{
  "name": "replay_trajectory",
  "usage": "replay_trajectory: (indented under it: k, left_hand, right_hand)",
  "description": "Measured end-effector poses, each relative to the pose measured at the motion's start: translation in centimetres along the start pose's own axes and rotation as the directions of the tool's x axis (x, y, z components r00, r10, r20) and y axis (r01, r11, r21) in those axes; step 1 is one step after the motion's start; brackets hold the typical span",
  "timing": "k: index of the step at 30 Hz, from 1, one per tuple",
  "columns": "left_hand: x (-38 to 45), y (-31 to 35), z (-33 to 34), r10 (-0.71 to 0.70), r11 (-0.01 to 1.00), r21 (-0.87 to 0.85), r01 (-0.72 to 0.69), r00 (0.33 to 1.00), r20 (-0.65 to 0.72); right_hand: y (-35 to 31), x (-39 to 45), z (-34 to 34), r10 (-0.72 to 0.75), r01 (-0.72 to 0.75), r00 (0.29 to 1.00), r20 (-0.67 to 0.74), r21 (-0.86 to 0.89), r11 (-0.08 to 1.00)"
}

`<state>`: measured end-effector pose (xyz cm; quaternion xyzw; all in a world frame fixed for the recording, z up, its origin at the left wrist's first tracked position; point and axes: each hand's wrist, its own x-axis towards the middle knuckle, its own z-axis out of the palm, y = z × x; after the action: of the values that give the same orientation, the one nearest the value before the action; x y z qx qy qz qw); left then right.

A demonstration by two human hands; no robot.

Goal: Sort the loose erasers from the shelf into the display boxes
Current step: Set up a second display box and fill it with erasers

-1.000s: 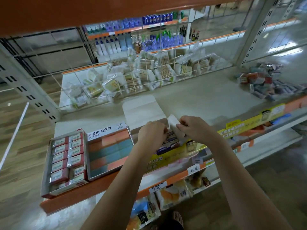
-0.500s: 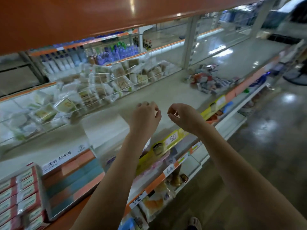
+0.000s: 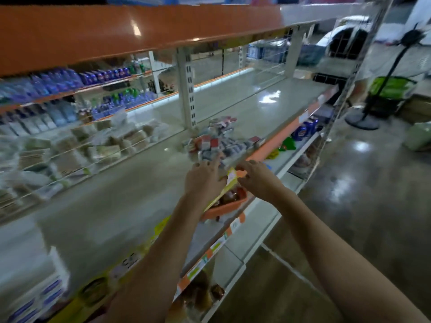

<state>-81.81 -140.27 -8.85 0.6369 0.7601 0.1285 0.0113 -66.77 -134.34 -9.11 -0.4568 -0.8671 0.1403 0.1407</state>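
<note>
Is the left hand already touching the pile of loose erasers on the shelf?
Cannot tell. In the head view the left hand reaches the near edge of the pile of loose erasers, but motion blur hides whether its fingertips make contact.

Glossy orange shelf edge [image 3: 140, 31]; smooth pale shelf [image 3: 116, 206]; polished floor [image 3: 361, 194].

Two bare forearms come into view from the near edge, each ending in a bare hand: the left hand [image 3: 205, 180] and the right hand [image 3: 258, 180]. No sleeve, cuff, glove, watch, bracelet or ring shows anywhere on them; both arms are uncovered along all of their visible length. The fingernails look short and unpainted, though motion blur softens the fingertips. No clothing on the rest of the body can be made out.
</note>
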Motion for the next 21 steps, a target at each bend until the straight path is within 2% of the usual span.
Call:
replay_trajectory:
  k: [5,11,13,17,21]
  left_hand:
    - [4.3,3.2,1.9,0.024,0.999,-0.022,-0.025,0.999,-0.023]
    - [13.0,5.3,3.7,0.026,0.996,-0.085,-0.028,0.999,-0.029]
    - [15.9,5.7,4.2,0.037,0.996,-0.081,-0.038,0.999,-0.019]
    - [20.1,6.4,5.6,0.054,0.997,-0.055,-0.052,0.998,0.026]
    - [21.9,7.1,6.6,-0.016,0.996,-0.090,0.028,0.990,0.138]
  right_hand:
    - [5.2,2.4,-1.2,0.041,-0.040,0.999,-0.011,0.065,0.997]
    - [10.5,9.8,-2.4,0.036,-0.032,0.998,-0.045,0.076,0.997]
    - [11.8,12.5,-2.5,0.045,-0.044,0.999,-0.014,0.057,0.997]
    - [14.3,16.3,-2.4,0.080,-0.079,0.996,0.038,-0.021,0.997]
    - [16.5,18.4,-2.3,0.050,-0.049,0.997,0.063,-0.024,0.999]
